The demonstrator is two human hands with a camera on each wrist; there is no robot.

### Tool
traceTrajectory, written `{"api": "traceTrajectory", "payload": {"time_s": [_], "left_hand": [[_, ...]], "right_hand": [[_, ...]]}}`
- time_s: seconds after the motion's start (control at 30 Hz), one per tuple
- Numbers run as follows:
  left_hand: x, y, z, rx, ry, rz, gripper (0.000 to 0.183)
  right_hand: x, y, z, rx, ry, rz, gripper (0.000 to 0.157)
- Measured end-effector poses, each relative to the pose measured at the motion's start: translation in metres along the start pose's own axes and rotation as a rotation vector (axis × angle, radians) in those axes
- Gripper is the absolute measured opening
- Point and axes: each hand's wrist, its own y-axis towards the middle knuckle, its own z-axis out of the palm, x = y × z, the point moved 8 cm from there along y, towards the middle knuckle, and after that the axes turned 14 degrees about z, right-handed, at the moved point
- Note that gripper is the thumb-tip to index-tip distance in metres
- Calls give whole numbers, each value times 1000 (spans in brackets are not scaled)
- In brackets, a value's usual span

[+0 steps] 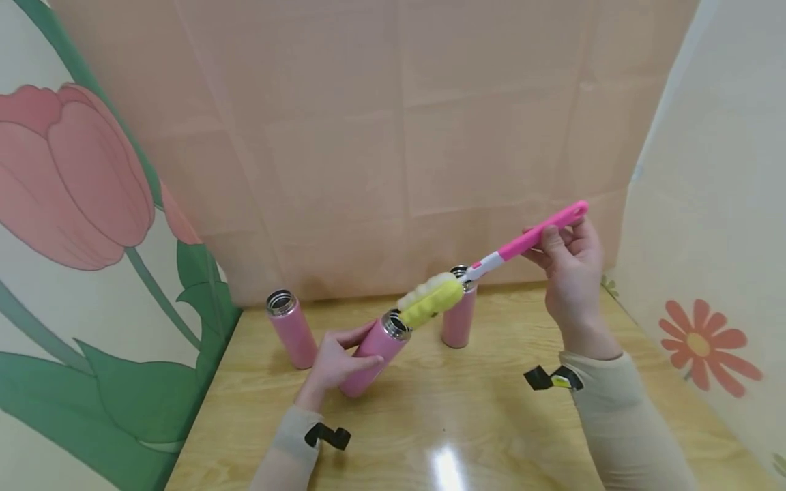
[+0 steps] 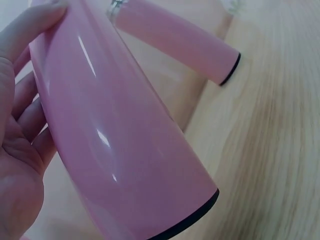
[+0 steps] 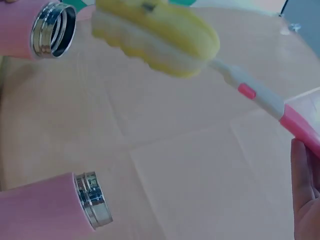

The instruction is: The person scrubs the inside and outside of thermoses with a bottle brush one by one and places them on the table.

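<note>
My left hand (image 1: 336, 363) grips a pink bottle (image 1: 376, 354), tilted to the right, its steel mouth uncapped. In the left wrist view the thumb and fingers wrap the bottle's (image 2: 115, 125) side, and its black-edged base hangs over the table. My right hand (image 1: 571, 273) holds a bottle brush (image 1: 531, 239) by its pink handle. The brush's yellow and white sponge head (image 1: 432, 299) points down-left at the bottle's mouth. In the right wrist view the sponge head (image 3: 160, 35) is outside the steel neck (image 3: 54, 31); whether its tip touches the rim cannot be told.
Two more open pink bottles stand upright on the wooden table (image 1: 491, 409): one at the left (image 1: 293, 334), one behind the brush head (image 1: 458, 317). A plain pinkish sheet (image 1: 399, 136) hangs behind. Flower-printed panels stand left (image 1: 74, 177) and right (image 1: 706, 204).
</note>
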Motion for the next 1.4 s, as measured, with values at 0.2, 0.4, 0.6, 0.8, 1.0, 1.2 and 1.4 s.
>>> {"api": "traceTrajectory", "payload": {"time_s": [0.2,0.4,0.6,0.8,1.0,1.2,1.4], "left_hand": [[-7,7,8,15,26,23,67],[-9,11,16,31,27,1,66],[-13,14,22,34,20,30,64],[-16,16,23,33,22,73,64],[-19,16,25,36,8,123,65],[-20,15,26,46,-1,128,63],[-22,14,26,40,1,151,61]], "right_hand": [[-6,0,3,55,-34,52,18],[-9,0,10,72,-104,55,18],[-11,0,18,67,-164,49,17],[-13,0,20,71,-202,48,22],[-19,1,18,58,-201,45,23],[-24,4,13,7,-184,49,29],[-28,5,11,-37,-178,53,28]]}}
